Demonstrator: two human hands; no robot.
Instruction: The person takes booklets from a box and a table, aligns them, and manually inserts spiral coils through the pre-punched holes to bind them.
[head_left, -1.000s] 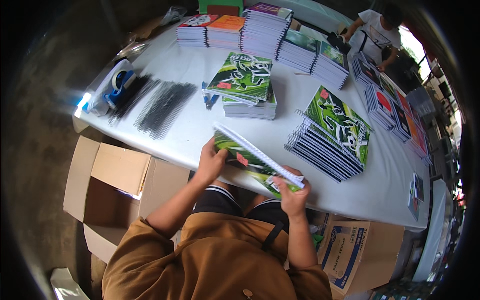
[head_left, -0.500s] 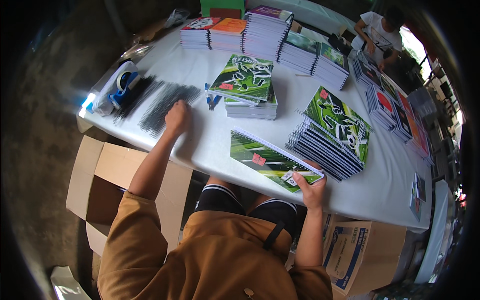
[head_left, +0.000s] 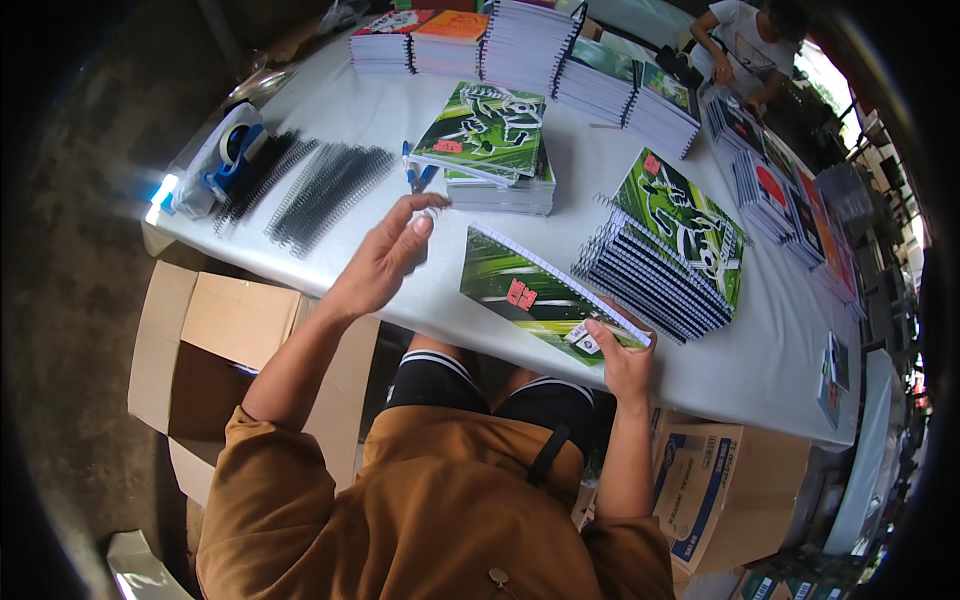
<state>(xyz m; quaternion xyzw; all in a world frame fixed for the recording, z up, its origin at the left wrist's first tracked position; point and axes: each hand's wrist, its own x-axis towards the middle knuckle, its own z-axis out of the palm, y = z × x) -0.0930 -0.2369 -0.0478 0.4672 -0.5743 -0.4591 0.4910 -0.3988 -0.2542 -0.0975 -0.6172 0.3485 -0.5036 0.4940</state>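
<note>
My right hand (head_left: pixel 626 365) grips the lower right end of a green and black notebook (head_left: pixel 520 295), thumb on top. A white perforated edge runs along the notebook's upper side. My left hand (head_left: pixel 385 262) is raised over the table's near edge, thumb and forefinger pinched at a thin dark spiral coil (head_left: pixel 438 207), seen nearly end-on and partly blurred. Behind that hand lies a bed of loose black spiral coils (head_left: pixel 325 195). Blue-handled pliers (head_left: pixel 418 172) rest beside a stack of green-covered books (head_left: pixel 490 130). To the right stands a pile of coil-bound notebooks (head_left: pixel 670 245).
A blue tape dispenser (head_left: pixel 235 155) sits at the table's left edge. Book stacks (head_left: pixel 530 50) line the far side, with more (head_left: pixel 765 205) on the right. A person (head_left: pixel 745 50) works at the far right. Open cardboard boxes (head_left: pixel 240 320) stand below the near edge.
My left hand has lifted off the loose coils and moved right, toward the notebook, with a coil at its fingertips. My right hand keeps its hold; the notebook has shifted slightly.
</note>
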